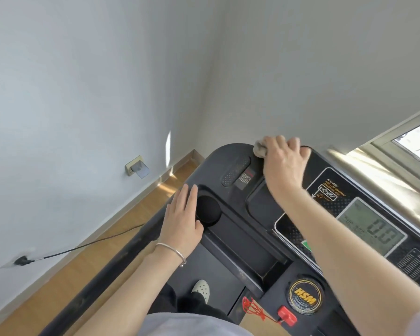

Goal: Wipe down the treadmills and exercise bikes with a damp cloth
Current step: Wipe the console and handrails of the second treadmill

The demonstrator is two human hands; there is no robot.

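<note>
Rested left grip flat on the left edge of the treadmill console, fingers straight and slightly spread, just beside the round cup holder. Pressed the grey cloth against the console's far edge with right grip (fingers curled over it, only one bunched corner showing). Had the lit display showing towards the right edge.

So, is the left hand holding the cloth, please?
No, the right hand grips the cloth; the left hand rests flat beside the cup holder.
</note>
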